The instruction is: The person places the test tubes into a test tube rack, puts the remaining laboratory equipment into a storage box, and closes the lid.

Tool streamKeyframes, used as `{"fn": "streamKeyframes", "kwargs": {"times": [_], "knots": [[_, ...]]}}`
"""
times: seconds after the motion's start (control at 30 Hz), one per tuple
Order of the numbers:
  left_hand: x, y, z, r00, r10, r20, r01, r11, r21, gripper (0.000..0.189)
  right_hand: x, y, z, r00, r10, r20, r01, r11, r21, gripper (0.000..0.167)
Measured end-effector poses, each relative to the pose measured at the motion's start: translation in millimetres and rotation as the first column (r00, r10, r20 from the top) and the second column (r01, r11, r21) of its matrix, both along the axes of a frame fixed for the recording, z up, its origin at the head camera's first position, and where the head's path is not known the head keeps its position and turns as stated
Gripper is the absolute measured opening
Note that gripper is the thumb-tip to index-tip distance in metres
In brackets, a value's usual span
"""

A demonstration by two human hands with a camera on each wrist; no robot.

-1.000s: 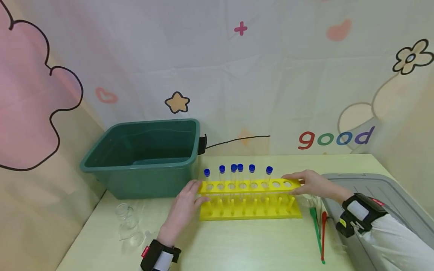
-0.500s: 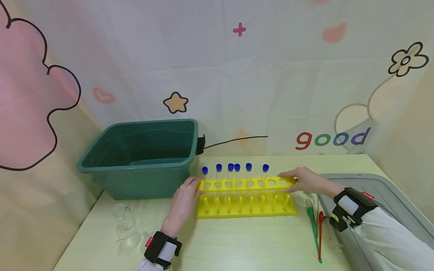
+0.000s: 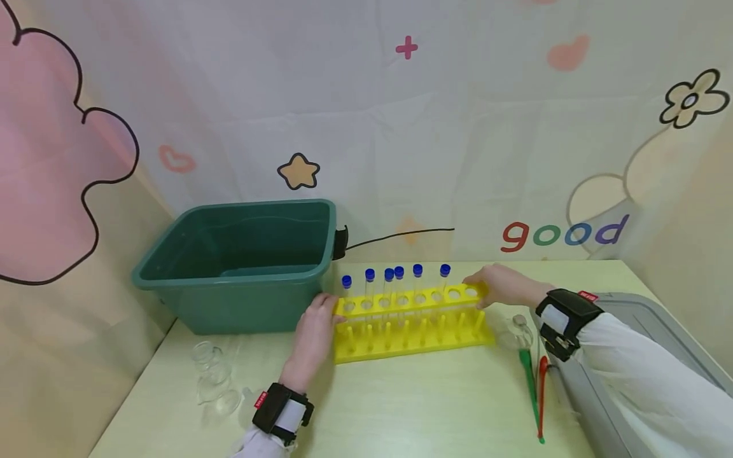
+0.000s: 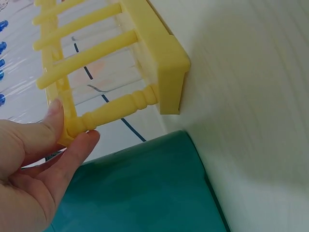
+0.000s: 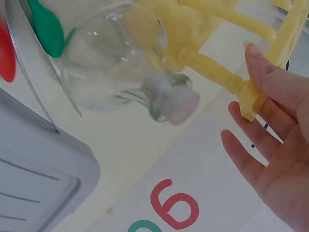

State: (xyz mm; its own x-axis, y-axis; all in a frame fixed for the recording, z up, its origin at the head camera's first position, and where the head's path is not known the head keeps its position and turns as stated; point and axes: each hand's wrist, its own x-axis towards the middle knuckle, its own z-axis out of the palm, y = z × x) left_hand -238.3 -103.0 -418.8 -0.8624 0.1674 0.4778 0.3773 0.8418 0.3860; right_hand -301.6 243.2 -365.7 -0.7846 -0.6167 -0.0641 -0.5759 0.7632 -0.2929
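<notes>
A yellow test tube rack [image 3: 412, 346] stands on the table in front of me, its right end turned slightly farther back. Several clear test tubes with blue caps [image 3: 418, 269] stand in its back row of holes. My left hand [image 3: 314, 327] pinches the left end of the rack's top bar; in the left wrist view, thumb and fingertips [image 4: 89, 140] close round that corner. My right hand [image 3: 504, 285] grips the opposite end, thumb on one side and fingers on the other in the right wrist view. A stoppered round glass flask [image 5: 104, 60] lies close to the rack's right end.
At the back left stands a green tub [image 3: 246, 299], close to the rack's left end. Clear glassware [image 3: 212, 375] sits at the left. On the right lie a green spoon-like tool [image 3: 529, 381] and a red one [image 3: 541, 394], beside a grey tray [image 3: 630, 312].
Both hands keep hold of the rack. Its right end has swung back and a little to the left, with my right hand moving along; its left end has hardly moved.
</notes>
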Motion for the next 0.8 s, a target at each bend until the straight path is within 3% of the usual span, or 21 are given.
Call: {"fn": "streamKeyframes", "kwargs": {"times": [0.23,0.5,0.67,0.8], "knots": [[-0.8,7.0,0.1,1.0,0.019,0.008,-0.018,0.998,-0.063,0.038,-14.0,-6.3,3.6,0.999,-0.014,-0.051,0.017,0.999,0.047,0.042],[1.7,11.0,4.3,0.999,-0.024,0.049,0.026,0.998,-0.053,0.041,-23.8,-7.5,5.6,0.995,-0.061,-0.079,0.067,0.994,0.082,0.044],[-0.1,13.6,2.7,0.991,-0.048,0.121,0.049,0.999,-0.004,0.042,-30.2,-6.8,5.2,0.993,-0.098,-0.065,0.103,0.992,0.075,0.044],[-0.8,17.9,2.1,0.982,-0.028,0.188,0.012,0.996,0.087,0.04,-30.7,-7.0,4.7,0.993,-0.112,-0.043,0.115,0.991,0.074,0.044]]}}
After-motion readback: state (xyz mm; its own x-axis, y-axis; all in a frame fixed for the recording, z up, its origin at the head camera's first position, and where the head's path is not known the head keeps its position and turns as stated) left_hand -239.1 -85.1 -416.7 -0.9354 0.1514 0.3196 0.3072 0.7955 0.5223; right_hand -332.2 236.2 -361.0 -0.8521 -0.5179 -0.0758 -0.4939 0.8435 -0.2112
